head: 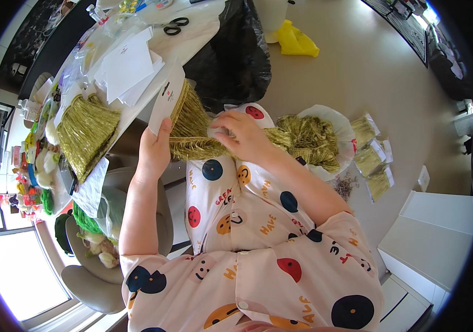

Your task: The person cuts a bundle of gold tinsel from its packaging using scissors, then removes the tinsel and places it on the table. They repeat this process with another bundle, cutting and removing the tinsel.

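My left hand (156, 147) grips the lower end of a white header card (168, 97), thumb on its front. Gold tinsel fringe (188, 114) hangs in layers from the card's right side. From there a loose strip of the fringe (199, 148) runs under my right hand (245, 135), which has its fingers curled around it over my lap. Something pale and translucent shows between that thumb and the fingers; I cannot tell what it is. Beyond the right wrist, the strip leads to a heap of gold fringe (313, 139) in a white plastic bag (344, 128).
On the marble-look table (203, 25) lie white cards (130, 68), black-handled scissors (174, 27) and finished-looking fringe bundles (89, 128). A black plastic bag (236, 54) hangs by its edge. Several packed fringe pieces (371, 157) lie on the floor, near a yellow bag (296, 39). Chairs (95, 286) stand left.
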`<state>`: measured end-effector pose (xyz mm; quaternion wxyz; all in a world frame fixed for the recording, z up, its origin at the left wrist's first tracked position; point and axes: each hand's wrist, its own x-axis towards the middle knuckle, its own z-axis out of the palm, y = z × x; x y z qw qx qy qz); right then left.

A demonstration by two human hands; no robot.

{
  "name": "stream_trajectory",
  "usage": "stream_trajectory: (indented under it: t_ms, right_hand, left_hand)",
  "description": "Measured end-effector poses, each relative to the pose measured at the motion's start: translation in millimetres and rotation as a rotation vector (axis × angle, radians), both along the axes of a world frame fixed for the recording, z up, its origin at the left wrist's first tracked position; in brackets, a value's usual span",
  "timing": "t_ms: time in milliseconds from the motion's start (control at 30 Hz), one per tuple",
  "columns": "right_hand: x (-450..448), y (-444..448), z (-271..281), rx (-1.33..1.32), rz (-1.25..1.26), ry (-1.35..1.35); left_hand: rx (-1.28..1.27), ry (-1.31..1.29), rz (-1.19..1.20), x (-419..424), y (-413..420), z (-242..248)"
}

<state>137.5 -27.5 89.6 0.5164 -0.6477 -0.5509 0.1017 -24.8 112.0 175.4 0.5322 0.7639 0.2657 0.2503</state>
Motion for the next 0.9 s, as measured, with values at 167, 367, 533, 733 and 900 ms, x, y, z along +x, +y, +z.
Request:
stream_trajectory:
  t_ms: [167,367,533,733,900]
  right_hand:
    - [-33,25,23,0.219,-0.070,-0.051]
    - [-40,42,36,0.253,-0.018,-0.046]
    - [-41,44,40,0.368,-0.068,-0.213]
    - [-48,40,41,0.397,-0.106,-0.325]
    - [-52,40,37,0.395,-0.126,-0.331]
  left_hand:
    - [-0.052,-0.029,-0.030,-3,2,0]
    - [-0.049,-0.037,-0.043,-4,2,0]
    - [-0.037,-0.064,-0.072,-3,4,-2]
    - [-0.099,-0.057,-0.079,-5,8,-6]
    - [-0.181,-0.070,-0.046,-4,6,-8]
